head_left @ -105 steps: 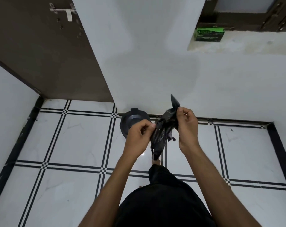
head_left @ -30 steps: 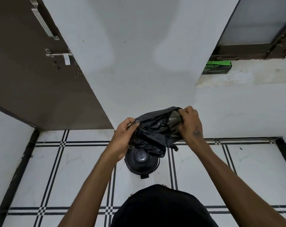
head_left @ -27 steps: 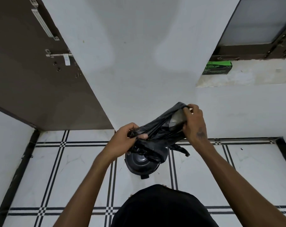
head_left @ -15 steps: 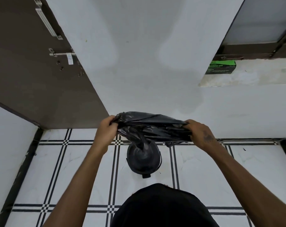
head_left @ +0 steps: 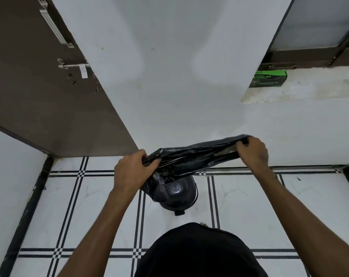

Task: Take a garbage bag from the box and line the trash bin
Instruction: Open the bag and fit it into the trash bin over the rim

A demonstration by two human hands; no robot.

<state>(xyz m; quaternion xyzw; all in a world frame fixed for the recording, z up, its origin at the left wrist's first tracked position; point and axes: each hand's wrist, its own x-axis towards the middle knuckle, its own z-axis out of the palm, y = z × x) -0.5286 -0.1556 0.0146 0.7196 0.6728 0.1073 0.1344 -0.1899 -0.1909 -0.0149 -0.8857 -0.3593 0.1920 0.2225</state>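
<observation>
A black garbage bag [head_left: 191, 156] is stretched between both hands above the floor. My left hand [head_left: 130, 169] grips its left end and my right hand [head_left: 253, 149] grips its right end, higher up. The bag's lower part hangs down over the left side of the small dark round trash bin [head_left: 179, 194], which stands on the tiled floor right below my hands. The green garbage bag box [head_left: 268, 78] lies on a ledge at the upper right, far from both hands.
A brown door [head_left: 39, 92] with a bolt stands open at the left. White walls close in ahead and on the left. White floor tiles with black lines [head_left: 89, 206] surround the bin. My dark-clothed body fills the bottom middle.
The hands pulled the bunched bag wide apart. Over the last half second my right hand rose and the left dropped, so the bag now slants, its bottom hanging lower over the bin.
</observation>
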